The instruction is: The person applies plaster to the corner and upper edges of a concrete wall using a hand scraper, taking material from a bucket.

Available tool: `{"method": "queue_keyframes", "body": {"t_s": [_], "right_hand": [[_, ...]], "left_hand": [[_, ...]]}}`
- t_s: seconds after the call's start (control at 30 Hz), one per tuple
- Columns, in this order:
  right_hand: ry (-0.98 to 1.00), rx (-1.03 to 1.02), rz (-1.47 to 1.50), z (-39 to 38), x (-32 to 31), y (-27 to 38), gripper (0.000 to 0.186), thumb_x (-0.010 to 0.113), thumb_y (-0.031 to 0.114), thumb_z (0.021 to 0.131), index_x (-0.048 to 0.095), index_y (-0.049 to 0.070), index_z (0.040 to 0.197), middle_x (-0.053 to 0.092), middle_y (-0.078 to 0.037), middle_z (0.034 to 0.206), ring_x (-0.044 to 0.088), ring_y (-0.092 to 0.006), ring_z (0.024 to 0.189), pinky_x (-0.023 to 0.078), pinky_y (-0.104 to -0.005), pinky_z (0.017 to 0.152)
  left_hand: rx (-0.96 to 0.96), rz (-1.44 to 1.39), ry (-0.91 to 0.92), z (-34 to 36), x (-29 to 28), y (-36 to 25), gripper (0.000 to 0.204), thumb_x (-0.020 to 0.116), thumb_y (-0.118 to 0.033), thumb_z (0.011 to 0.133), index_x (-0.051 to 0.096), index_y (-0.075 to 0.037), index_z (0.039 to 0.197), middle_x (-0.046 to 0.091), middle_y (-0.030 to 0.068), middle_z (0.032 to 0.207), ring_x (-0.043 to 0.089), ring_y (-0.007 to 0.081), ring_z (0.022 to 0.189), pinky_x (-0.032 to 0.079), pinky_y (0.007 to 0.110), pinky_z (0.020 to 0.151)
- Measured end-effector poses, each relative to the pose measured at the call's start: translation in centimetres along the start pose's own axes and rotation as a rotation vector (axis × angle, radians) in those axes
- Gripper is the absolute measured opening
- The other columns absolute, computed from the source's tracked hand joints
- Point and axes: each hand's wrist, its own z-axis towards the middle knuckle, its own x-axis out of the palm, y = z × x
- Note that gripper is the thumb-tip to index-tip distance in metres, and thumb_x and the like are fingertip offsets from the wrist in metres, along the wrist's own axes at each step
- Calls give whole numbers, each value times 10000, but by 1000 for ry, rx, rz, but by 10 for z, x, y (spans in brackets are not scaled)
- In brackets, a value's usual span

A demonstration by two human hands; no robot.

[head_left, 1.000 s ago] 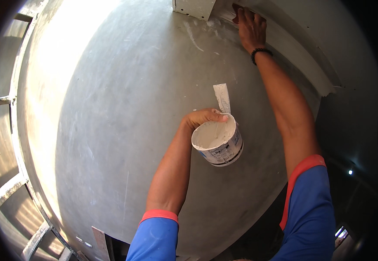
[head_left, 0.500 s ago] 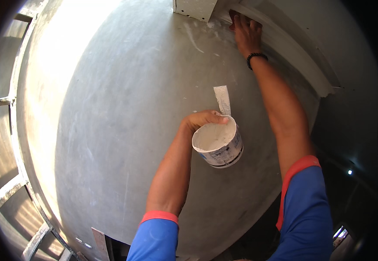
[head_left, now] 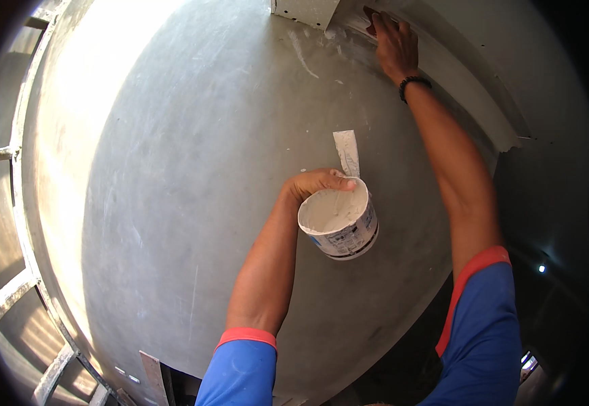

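My left hand [head_left: 316,186] grips a white tub [head_left: 338,233] by its rim, thumb over the edge; pale paste coats its inside. A flat, paste-smeared white strip [head_left: 345,149] stands up behind the rim beside my fingers. At the upper right, my right hand [head_left: 396,47], with a dark beaded band at the wrist, is closed on a small reddish-brown flat tool [head_left: 372,20], partly hidden by the fingers, against a long pale ledge [head_left: 464,84]. A white box-like piece [head_left: 302,10] with dark holes is just left of it, above white smears.
A large grey surface [head_left: 193,169] fills the middle, brightly sunlit at its left. A metal ladder-like frame [head_left: 10,298] runs along the left edge. A narrow board [head_left: 154,375] is at lower left. The right side is dark, with a small lamp [head_left: 542,267].
My right hand slid a little down and left along the ledge, then moved back up and right with the tool. My left hand and tub barely moved.
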Motion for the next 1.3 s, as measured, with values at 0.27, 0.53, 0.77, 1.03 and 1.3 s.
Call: {"method": "queue_keyframes", "body": {"t_s": [0.27,0.53,0.77,1.03,1.3], "right_hand": [[101,50,-11,2,6,2,415,522,42,859,530,173,1252,567,22,1277,554,-307,1032,464,-467,877],[-15,22,92,3,4,7,438,520,38,853,548,203,1257,644,22,1136,587,-299,922,480,-409,854],[383,535,475,35,-68,45,387,526,176,936,550,157,1322,603,-83,1267,461,-287,1207,318,-409,1071],[588,232,315,52,-80,27,430,526,28,922,544,105,1345,583,-160,1312,520,-348,1239,337,-452,1131],[651,199,662,56,-54,-21,381,408,123,989,534,69,1345,512,-178,1391,477,-334,1293,364,-430,1106]], "left_hand": [[-11,21,10,-2,0,-2,542,763,-404,786,685,0,1138,704,92,1009,633,180,917,452,287,864],[17,-37,-29,-4,6,-5,447,814,-360,759,700,-1,1000,702,79,912,655,171,827,508,319,768],[6,-48,-38,-7,5,-6,452,821,-368,748,700,0,981,698,84,902,651,169,819,504,316,760],[9,-12,-58,-8,3,-7,438,819,-362,749,700,-2,968,693,80,895,644,169,811,499,315,753],[10,0,-61,-5,3,-5,461,825,-383,736,698,-13,979,689,78,913,640,173,834,492,317,774]]}}
